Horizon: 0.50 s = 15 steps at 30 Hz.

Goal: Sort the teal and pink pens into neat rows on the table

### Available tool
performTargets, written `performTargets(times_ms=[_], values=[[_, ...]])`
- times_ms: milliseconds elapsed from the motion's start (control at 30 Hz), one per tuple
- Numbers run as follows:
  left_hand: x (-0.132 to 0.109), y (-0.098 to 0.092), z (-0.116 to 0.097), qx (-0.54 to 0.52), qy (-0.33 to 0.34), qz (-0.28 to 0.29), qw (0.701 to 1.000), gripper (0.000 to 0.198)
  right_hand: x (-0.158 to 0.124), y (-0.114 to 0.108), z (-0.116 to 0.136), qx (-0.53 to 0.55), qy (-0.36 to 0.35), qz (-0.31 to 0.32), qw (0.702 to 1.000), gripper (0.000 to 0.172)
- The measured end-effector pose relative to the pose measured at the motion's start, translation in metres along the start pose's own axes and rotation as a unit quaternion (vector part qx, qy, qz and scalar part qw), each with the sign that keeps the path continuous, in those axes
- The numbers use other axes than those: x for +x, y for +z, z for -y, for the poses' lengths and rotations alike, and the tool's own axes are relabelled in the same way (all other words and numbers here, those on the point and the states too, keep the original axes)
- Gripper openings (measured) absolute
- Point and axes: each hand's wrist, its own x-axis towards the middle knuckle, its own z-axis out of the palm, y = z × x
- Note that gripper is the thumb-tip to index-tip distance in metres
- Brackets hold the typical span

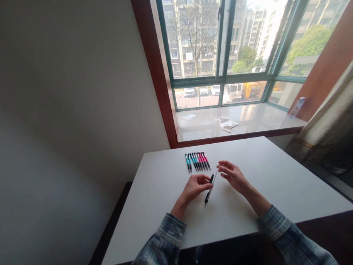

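Note:
My left hand (195,188) is closed, pinching a pen (207,196) with black ends and a pale barrel between thumb and fingers. The pen slants above the white table. Beside its upper end stands a thin pale stick (215,175), which looks like a pen refill. My right hand (233,177) pinches the top of that stick with thumb and forefinger, its other fingers bent loosely. Whether the stick's lower end touches the pen or my left fingers, I cannot tell. Just beyond my left hand lies a neat row of several teal and pink-red pens (197,161).
The white table (150,209) reaches to a window ledge (205,131) bearing a crumpled white cloth (227,124), a flat white piece (189,116) and a clear bottle (297,107). A plain wall (79,106) rises at left; a curtain (324,110) hangs at right.

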Motion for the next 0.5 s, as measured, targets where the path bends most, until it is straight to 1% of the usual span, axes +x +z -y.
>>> performTargets(times_ms=[133,300,367,500], values=[[0.001,-0.001,0.002,0.001,-0.001,0.001,1.0,0.039,-0.001,0.002,-0.001,0.02,0.005,0.016,1.0,0.042],[0.001,-0.001,0.0,-0.011,0.004,0.011,1.0,0.037,-0.004,0.003,-0.002,-0.016,0.016,0.05,0.998,0.04],[0.001,0.0,-0.001,-0.013,0.009,0.014,1.0,0.038,-0.007,0.005,-0.001,-0.039,0.018,0.087,0.995,0.041],[0.001,0.0,-0.003,-0.012,0.021,0.014,1.0,0.039,-0.014,0.014,0.004,-0.095,-0.006,0.192,0.977,0.043]])
